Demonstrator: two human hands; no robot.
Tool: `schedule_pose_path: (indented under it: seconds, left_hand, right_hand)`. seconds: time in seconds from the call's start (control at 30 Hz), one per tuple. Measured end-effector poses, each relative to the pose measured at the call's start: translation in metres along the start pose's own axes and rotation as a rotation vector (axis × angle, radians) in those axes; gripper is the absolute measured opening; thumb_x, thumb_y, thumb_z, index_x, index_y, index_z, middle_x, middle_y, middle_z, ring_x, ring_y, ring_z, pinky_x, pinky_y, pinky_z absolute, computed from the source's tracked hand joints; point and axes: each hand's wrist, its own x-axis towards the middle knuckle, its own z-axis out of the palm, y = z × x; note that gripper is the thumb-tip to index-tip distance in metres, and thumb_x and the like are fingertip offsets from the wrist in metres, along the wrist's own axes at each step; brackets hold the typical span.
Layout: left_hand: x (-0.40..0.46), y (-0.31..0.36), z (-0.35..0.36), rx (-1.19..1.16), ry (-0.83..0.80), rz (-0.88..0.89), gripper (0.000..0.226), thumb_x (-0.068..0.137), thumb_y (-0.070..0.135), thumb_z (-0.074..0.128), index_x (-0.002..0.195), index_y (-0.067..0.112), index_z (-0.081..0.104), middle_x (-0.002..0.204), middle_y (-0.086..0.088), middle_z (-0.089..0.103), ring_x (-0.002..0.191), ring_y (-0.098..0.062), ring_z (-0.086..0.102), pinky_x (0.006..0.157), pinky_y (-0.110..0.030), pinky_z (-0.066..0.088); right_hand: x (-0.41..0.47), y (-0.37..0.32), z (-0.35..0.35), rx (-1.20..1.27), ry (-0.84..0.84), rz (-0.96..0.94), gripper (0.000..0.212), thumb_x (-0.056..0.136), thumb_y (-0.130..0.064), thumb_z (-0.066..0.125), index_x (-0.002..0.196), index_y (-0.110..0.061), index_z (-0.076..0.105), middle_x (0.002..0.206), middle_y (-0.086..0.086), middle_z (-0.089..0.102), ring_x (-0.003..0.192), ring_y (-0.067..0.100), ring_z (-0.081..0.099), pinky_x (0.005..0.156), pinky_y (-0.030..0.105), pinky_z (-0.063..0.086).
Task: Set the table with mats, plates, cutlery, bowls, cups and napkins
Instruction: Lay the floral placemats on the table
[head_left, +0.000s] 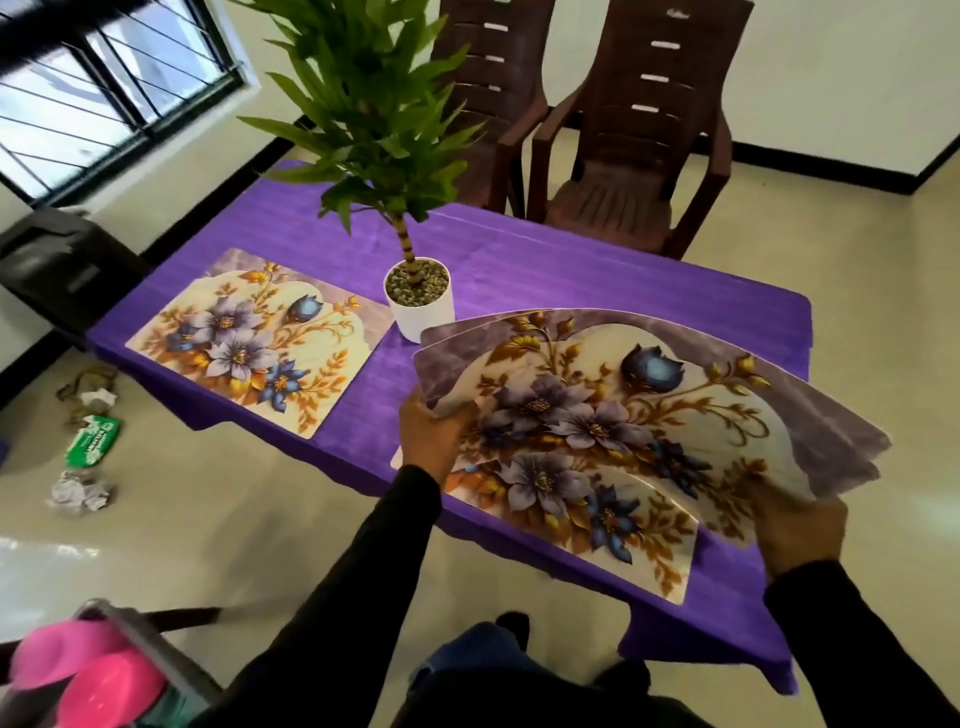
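Two hands (434, 434) (800, 535) hold floral mats (623, 415); no legible writing.

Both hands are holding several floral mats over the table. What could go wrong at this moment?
1. The held mats are fanned and bent between the left hand and right hand; one might slip out.
2. Their far edge is close to the white plant pot, so a sweep could knock the tall plant over.
3. The mat below already lies near the table edge and could be dragged off.
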Motion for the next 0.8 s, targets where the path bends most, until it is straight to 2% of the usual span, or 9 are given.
schedule_pose_path:
  seconds: [0.07, 0.17, 0.27, 0.37, 0.5, 0.6, 0.63, 0.73, 0.8]
  left_hand:
    - [-0.002, 0.003, 0.008, 0.015, 0.032, 0.018, 0.027, 0.080, 0.009, 0.080, 0.094, 0.029, 0.068, 0.085, 0.015, 0.074, 0.085, -0.007, 0.072, 0.067, -0.024, 0.057]
    - [-0.010, 0.010, 0.029, 0.018, 0.067, 0.062, 0.027, 0.077, 0.004, 0.079, 0.084, 0.030, 0.072, 0.080, 0.013, 0.076, 0.080, -0.011, 0.073, 0.066, -0.028, 0.057]
    - [-0.024, 0.019, 0.062, 0.003, 0.112, 0.103, 0.026, 0.072, 0.004, 0.083, 0.091, 0.021, 0.077, 0.083, 0.006, 0.076, 0.077, -0.011, 0.073, 0.066, -0.027, 0.056]
    - [-0.041, 0.032, 0.103, -0.005, 0.128, 0.163, 0.035, 0.072, 0.000, 0.083, 0.105, 0.005, 0.074, 0.089, 0.002, 0.074, 0.071, 0.000, 0.069, 0.062, -0.019, 0.053]
    - [-0.079, 0.043, 0.172, -0.020, 0.151, 0.201, 0.038, 0.072, 0.001, 0.082, 0.109, -0.001, 0.071, 0.096, -0.004, 0.073, 0.069, 0.005, 0.065, 0.066, -0.020, 0.054]
    - [-0.101, 0.044, 0.223, -0.145, 0.172, 0.172, 0.047, 0.071, 0.004, 0.081, 0.116, -0.004, 0.069, 0.106, -0.012, 0.072, 0.084, -0.014, 0.066, 0.077, -0.035, 0.057]
    - [-0.108, 0.045, 0.242, -0.188, 0.181, 0.158, 0.049, 0.069, 0.005, 0.082, 0.116, -0.003, 0.069, 0.106, -0.013, 0.072, 0.086, -0.017, 0.066, 0.077, -0.038, 0.058]
    - [-0.122, 0.042, 0.289, -0.219, 0.190, 0.143, 0.044, 0.062, 0.014, 0.083, 0.105, 0.007, 0.075, 0.096, -0.003, 0.076, 0.082, -0.017, 0.068, 0.074, -0.039, 0.060]
    - [-0.138, 0.040, 0.320, -0.222, 0.159, 0.151, 0.033, 0.063, 0.018, 0.084, 0.095, 0.017, 0.075, 0.094, 0.001, 0.077, 0.084, -0.018, 0.069, 0.075, -0.037, 0.060]
  right_hand:
    - [0.007, 0.002, -0.002, -0.052, -0.019, -0.001, 0.036, 0.079, -0.001, 0.078, 0.113, 0.001, 0.066, 0.106, 0.017, 0.067, 0.078, 0.016, 0.066, 0.057, 0.017, 0.054]
    - [0.014, 0.001, -0.006, -0.066, -0.035, 0.022, 0.027, 0.080, 0.001, 0.076, 0.106, 0.004, 0.069, 0.099, 0.019, 0.071, 0.087, 0.028, 0.069, 0.078, 0.040, 0.055]
    - [0.028, -0.001, -0.018, -0.040, -0.051, 0.016, 0.025, 0.082, -0.003, 0.076, 0.104, 0.007, 0.070, 0.099, 0.020, 0.071, 0.091, 0.032, 0.069, 0.081, 0.042, 0.056]
    - [0.046, -0.009, -0.039, -0.055, -0.038, -0.040, 0.035, 0.076, -0.019, 0.078, 0.100, 0.006, 0.071, 0.097, 0.023, 0.072, 0.093, 0.033, 0.070, 0.080, 0.046, 0.057]
    - [0.082, -0.033, -0.087, -0.053, -0.068, -0.106, 0.026, 0.083, -0.010, 0.072, 0.107, 0.000, 0.071, 0.096, 0.013, 0.072, 0.092, 0.022, 0.068, 0.076, 0.031, 0.051]
    - [0.107, -0.047, -0.134, -0.029, -0.079, -0.181, 0.017, 0.085, -0.005, 0.069, 0.101, -0.008, 0.072, 0.089, 0.007, 0.071, 0.088, 0.024, 0.068, 0.079, 0.037, 0.055]
    - [0.115, -0.049, -0.155, -0.027, -0.069, -0.198, 0.014, 0.086, -0.005, 0.068, 0.098, -0.011, 0.070, 0.087, 0.004, 0.069, 0.085, 0.023, 0.066, 0.076, 0.033, 0.055]
    - [0.134, -0.043, -0.211, -0.011, -0.025, -0.189, 0.013, 0.088, -0.006, 0.065, 0.096, -0.016, 0.065, 0.087, 0.000, 0.066, 0.077, 0.011, 0.061, 0.061, 0.013, 0.048]
    - [0.149, -0.036, -0.243, 0.018, 0.017, -0.170, 0.019, 0.087, -0.007, 0.066, 0.103, -0.017, 0.066, 0.092, -0.001, 0.067, 0.082, 0.012, 0.063, 0.063, 0.014, 0.048]
